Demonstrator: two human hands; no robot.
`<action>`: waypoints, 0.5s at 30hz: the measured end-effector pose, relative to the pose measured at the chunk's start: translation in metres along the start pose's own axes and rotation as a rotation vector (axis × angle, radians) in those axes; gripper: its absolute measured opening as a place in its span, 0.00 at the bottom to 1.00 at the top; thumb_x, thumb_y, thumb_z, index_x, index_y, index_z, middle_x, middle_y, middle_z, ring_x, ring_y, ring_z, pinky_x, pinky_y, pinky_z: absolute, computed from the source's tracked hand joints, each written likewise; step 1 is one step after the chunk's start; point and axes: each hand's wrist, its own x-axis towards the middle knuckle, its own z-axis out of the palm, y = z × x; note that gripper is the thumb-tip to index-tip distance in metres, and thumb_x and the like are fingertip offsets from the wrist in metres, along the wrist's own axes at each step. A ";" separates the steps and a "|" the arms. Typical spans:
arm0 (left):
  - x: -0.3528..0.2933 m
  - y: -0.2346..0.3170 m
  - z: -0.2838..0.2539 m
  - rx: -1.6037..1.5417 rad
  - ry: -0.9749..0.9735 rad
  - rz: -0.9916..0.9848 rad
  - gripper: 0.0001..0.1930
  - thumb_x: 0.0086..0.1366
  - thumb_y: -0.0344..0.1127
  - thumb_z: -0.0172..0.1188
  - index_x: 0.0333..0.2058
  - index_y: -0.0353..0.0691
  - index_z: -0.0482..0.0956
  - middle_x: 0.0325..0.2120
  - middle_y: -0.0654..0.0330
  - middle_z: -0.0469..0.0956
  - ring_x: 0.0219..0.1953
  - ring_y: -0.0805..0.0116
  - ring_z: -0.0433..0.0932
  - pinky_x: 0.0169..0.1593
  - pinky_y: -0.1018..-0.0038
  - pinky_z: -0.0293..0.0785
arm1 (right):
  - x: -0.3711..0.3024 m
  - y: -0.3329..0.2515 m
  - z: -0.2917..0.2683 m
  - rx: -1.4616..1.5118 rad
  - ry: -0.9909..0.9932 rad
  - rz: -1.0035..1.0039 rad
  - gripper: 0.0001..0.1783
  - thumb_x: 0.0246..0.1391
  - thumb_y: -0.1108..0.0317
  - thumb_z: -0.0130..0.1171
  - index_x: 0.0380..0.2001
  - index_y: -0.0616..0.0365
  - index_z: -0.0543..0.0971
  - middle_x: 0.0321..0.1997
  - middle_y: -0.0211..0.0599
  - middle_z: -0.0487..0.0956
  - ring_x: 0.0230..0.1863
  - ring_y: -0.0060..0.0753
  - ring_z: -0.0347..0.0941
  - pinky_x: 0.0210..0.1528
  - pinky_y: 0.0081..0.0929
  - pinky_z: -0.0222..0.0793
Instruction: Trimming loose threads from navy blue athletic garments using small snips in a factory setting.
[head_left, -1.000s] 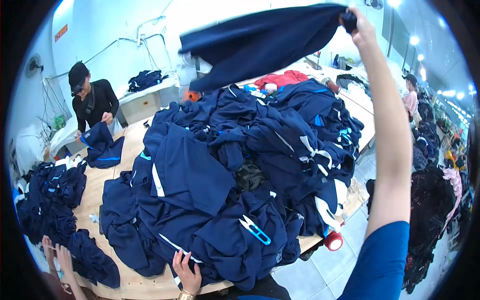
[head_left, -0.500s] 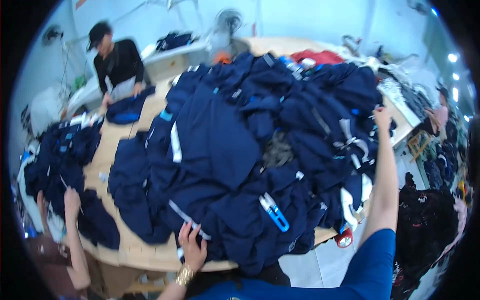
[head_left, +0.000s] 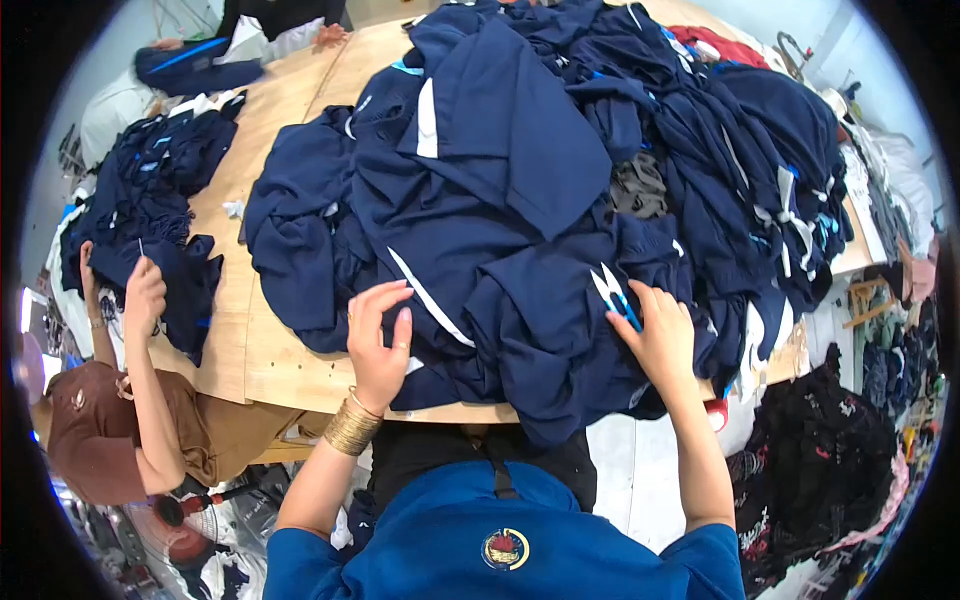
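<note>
A large heap of navy blue garments (head_left: pixel 540 190) covers most of the table before me. On its near right side lie small thread snips (head_left: pixel 613 294) with pale blades and a blue handle, blades pointing away from me. My right hand (head_left: pixel 660 335) has its thumb and fingers closed around the handle, which is partly hidden. My left hand (head_left: pixel 378 335), wearing a gold bracelet, hovers over the heap's near left edge, fingers apart and holding nothing. Beside its fingertips a white strip (head_left: pixel 430 300) runs along a navy garment.
At the left, a person in brown handles a smaller navy pile (head_left: pixel 150 190) with a thin tool in one hand. Another person stands across the wooden table (head_left: pixel 285 375), partly cut off. Dark garments (head_left: pixel 820 450) are heaped low at the right; a red fan (head_left: pixel 180 535) stands lower left.
My right hand has come back from the heap's far right to the thread snips. My left hand has lifted off the white strip. The view has tilted down.
</note>
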 end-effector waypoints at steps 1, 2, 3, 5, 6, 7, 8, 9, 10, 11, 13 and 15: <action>0.003 0.005 -0.002 -0.014 -0.014 0.009 0.08 0.53 0.24 0.55 0.34 0.37 0.75 0.37 0.55 0.75 0.41 0.59 0.71 0.46 0.71 0.65 | -0.001 0.001 0.002 -0.006 0.010 0.015 0.24 0.45 0.56 0.59 0.43 0.59 0.71 0.29 0.37 0.72 0.32 0.39 0.70 0.34 0.32 0.62; 0.002 0.012 -0.002 -0.054 -0.028 0.009 0.08 0.53 0.22 0.54 0.33 0.37 0.76 0.36 0.56 0.75 0.39 0.59 0.72 0.45 0.71 0.66 | -0.004 0.002 -0.003 -0.003 -0.008 0.039 0.18 0.47 0.61 0.57 0.39 0.59 0.74 0.26 0.38 0.75 0.29 0.40 0.72 0.34 0.32 0.65; 0.000 0.018 -0.001 -0.076 -0.050 0.012 0.09 0.52 0.22 0.55 0.33 0.37 0.76 0.35 0.56 0.76 0.38 0.59 0.72 0.44 0.70 0.66 | -0.004 0.002 -0.005 -0.016 -0.006 0.054 0.18 0.47 0.61 0.57 0.39 0.59 0.74 0.26 0.38 0.75 0.29 0.40 0.72 0.34 0.32 0.65; -0.003 0.032 0.006 -0.112 -0.141 0.061 0.10 0.51 0.21 0.55 0.33 0.38 0.76 0.35 0.58 0.76 0.38 0.59 0.72 0.44 0.71 0.66 | -0.011 0.012 -0.010 0.174 -0.035 0.140 0.13 0.48 0.63 0.55 0.34 0.62 0.76 0.25 0.42 0.77 0.26 0.43 0.74 0.31 0.33 0.69; -0.004 0.040 0.009 -0.133 -0.177 0.085 0.10 0.50 0.21 0.55 0.32 0.39 0.77 0.35 0.58 0.76 0.37 0.60 0.72 0.43 0.71 0.67 | -0.014 0.020 -0.013 0.351 -0.057 0.311 0.11 0.49 0.66 0.53 0.29 0.64 0.76 0.23 0.43 0.78 0.23 0.38 0.76 0.28 0.28 0.70; -0.003 0.048 0.012 -0.146 -0.210 0.113 0.10 0.50 0.21 0.56 0.32 0.39 0.77 0.34 0.59 0.76 0.37 0.60 0.72 0.42 0.71 0.67 | -0.018 0.025 -0.024 0.669 -0.101 0.479 0.11 0.52 0.67 0.51 0.31 0.65 0.75 0.22 0.40 0.77 0.21 0.28 0.74 0.26 0.23 0.69; 0.000 0.055 0.018 -0.196 -0.239 0.130 0.09 0.50 0.22 0.56 0.32 0.40 0.77 0.33 0.59 0.76 0.36 0.60 0.72 0.42 0.71 0.67 | -0.023 0.034 -0.031 0.817 -0.080 0.551 0.10 0.55 0.67 0.49 0.31 0.65 0.74 0.21 0.38 0.76 0.21 0.24 0.73 0.26 0.20 0.68; 0.001 0.062 0.025 -0.241 -0.267 0.145 0.09 0.50 0.22 0.56 0.32 0.40 0.77 0.33 0.58 0.76 0.36 0.60 0.72 0.42 0.71 0.67 | -0.027 0.041 -0.035 0.971 -0.058 0.616 0.11 0.57 0.67 0.47 0.32 0.64 0.73 0.21 0.35 0.76 0.21 0.20 0.72 0.26 0.18 0.67; 0.001 0.071 0.034 -0.353 -0.320 0.091 0.08 0.51 0.23 0.56 0.32 0.39 0.77 0.32 0.58 0.76 0.36 0.59 0.73 0.41 0.70 0.68 | -0.029 0.043 -0.037 1.097 0.022 0.685 0.11 0.59 0.65 0.45 0.35 0.62 0.71 0.22 0.34 0.75 0.21 0.20 0.70 0.27 0.17 0.66; -0.001 0.078 0.046 -0.373 -0.398 0.121 0.10 0.53 0.24 0.57 0.35 0.37 0.77 0.33 0.57 0.76 0.37 0.63 0.74 0.40 0.74 0.71 | -0.033 0.043 -0.040 1.135 0.100 0.709 0.11 0.60 0.63 0.45 0.36 0.60 0.70 0.23 0.31 0.73 0.23 0.17 0.69 0.29 0.15 0.65; -0.004 0.096 0.072 -0.477 -0.584 0.092 0.17 0.53 0.26 0.58 0.43 0.36 0.72 0.39 0.53 0.73 0.43 0.59 0.72 0.47 0.69 0.69 | -0.025 0.043 -0.043 1.052 0.214 0.672 0.13 0.58 0.61 0.48 0.36 0.60 0.70 0.24 0.29 0.72 0.24 0.16 0.67 0.28 0.15 0.63; -0.002 0.106 0.104 -0.388 -0.557 0.196 0.29 0.51 0.30 0.61 0.52 0.33 0.61 0.48 0.47 0.65 0.50 0.54 0.66 0.51 0.64 0.65 | -0.008 0.033 -0.052 0.637 0.251 0.516 0.18 0.48 0.60 0.60 0.39 0.57 0.71 0.28 0.31 0.70 0.25 0.22 0.66 0.29 0.22 0.63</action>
